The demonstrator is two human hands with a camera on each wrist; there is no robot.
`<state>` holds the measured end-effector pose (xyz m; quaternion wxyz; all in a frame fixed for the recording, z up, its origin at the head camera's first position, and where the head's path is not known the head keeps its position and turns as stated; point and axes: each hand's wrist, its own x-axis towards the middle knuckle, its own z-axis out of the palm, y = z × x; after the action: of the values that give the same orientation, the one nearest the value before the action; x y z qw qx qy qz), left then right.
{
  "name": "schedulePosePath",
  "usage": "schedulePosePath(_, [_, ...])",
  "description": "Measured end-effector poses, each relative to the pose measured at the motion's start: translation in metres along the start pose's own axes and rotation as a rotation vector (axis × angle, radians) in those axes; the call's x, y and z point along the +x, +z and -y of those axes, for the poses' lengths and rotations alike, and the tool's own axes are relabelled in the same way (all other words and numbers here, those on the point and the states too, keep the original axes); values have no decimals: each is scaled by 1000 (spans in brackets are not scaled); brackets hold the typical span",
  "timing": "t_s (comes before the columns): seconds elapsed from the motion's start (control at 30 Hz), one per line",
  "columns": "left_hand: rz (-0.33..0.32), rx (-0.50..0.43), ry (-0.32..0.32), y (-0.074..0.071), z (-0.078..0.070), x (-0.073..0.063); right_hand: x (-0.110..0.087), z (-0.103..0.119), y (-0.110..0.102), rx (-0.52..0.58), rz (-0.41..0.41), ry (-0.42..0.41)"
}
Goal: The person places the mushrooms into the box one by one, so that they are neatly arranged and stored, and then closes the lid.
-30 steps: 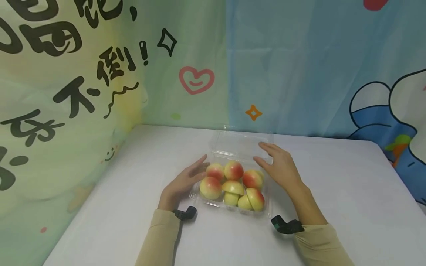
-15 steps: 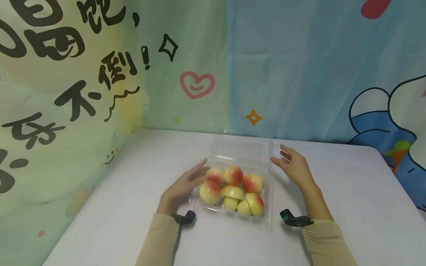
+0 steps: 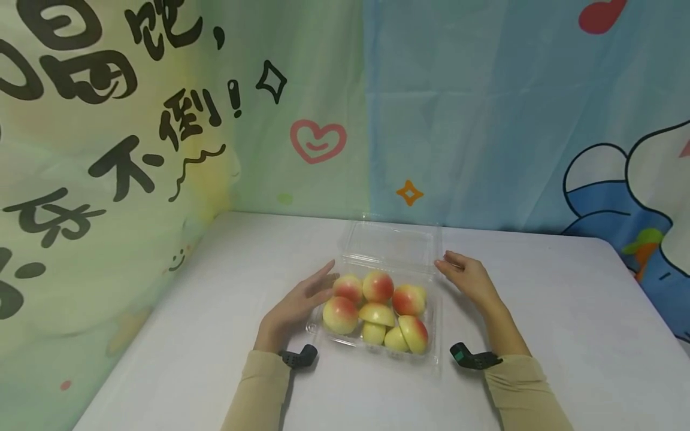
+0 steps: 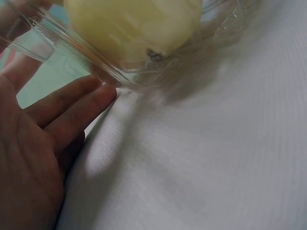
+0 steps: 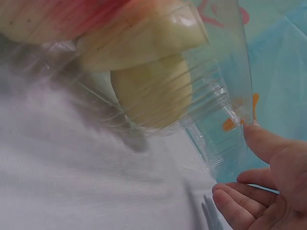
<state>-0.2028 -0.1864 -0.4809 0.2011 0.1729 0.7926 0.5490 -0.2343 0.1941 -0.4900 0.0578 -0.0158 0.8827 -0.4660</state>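
Note:
A clear plastic clamshell box (image 3: 345,343) lies on the table with its lid (image 3: 390,242) folded back. Inside are several red-and-yellow pieces; the front middle one (image 3: 377,313) is mushroom-shaped, and others look round like the peach-coloured one (image 3: 341,315) at left. My left hand (image 3: 291,310) is at the box's left side, fingers extended; in the left wrist view its fingertips (image 4: 106,95) touch the plastic. My right hand (image 3: 473,280) is by the right side near the hinge. In the right wrist view its thumb touches the lid's edge, its other fingers loosely bent.
A white cloth (image 3: 226,287) covers the table. Behind it hangs a printed curtain (image 3: 474,108), and a yellow-green one with black lettering runs along the left. Dark wrist cameras (image 3: 299,357) are worn on both wrists.
My right hand first moved right, away from over the lid, then came slightly back toward the box's right edge. The left hand stays at the left side. The head view has tilted up slightly.

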Motion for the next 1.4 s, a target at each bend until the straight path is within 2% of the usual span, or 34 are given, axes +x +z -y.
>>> schedulePosePath(0.23, [-21, 25, 4, 1, 24, 11, 2, -5, 3, 46, 16, 29])
schedulePosePath(0.3, [-32, 28, 3, 1, 26, 11, 3, -7, 5, 68, 23, 31])
schedulePosePath(0.43, [-47, 30, 8, 1, 25, 9, 6, -9, 7, 97, 38, 37])
schedulePosePath(0.6, [-40, 43, 45, 1, 25, 9, 6, -11, 10, 115, 51, 76])
schedulePosePath(0.73, [-36, 60, 55, 0, 24, 10, 5, -11, 12, 153, 47, 67])
schedulePosePath(1.03, [-47, 45, 17, 0, 18, 8, 3, -5, 12, 239, 37, 72])
schedulePosePath(1.27, [-1, 31, 4, 0, -5, -2, 3, -3, 12, 269, 42, 91])
schedulePosePath(1.4, [-9, -5, 16, 2, 2, 1, 2, -2, 11, 266, 41, 87])
